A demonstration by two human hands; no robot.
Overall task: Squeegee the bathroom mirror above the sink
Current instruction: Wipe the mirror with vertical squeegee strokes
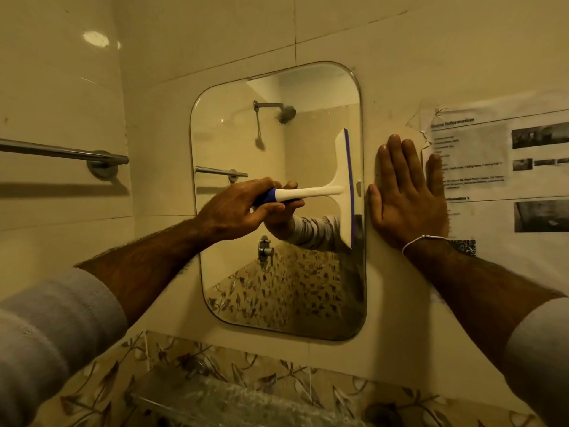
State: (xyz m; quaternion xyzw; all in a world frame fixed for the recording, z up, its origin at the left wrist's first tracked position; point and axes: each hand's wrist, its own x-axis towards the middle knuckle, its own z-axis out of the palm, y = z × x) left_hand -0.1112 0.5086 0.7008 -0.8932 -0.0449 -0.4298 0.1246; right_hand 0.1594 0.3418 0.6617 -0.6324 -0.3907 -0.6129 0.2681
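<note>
Left hand (237,208) grips the squeegee (326,190) by its blue-and-white handle, fingers curled round the grip, thumb on top. Handle runs roughly level, pointing right from the hand; the white head with its blue blade stands nearly upright at the far end of the handle, well right of the knuckles. Blade lies along the right edge of the mirror (246,143), about mid-height, seemingly against the glass; actual contact cannot be confirmed.

Right hand (406,198) open, fingers straight and pointing up, palm flat on the tiled wall (215,32) just right of the mirror's edge. It sits just beside the squeegee head, not touching it. White thread bracelet (421,240) on that wrist.

Printed paper sheet (505,167) stuck to the wall right of the hand; fingertips overlap its torn left edge. Towel bar (61,152) on the left wall. Floral tile band (246,374) runs below the mirror.
</note>
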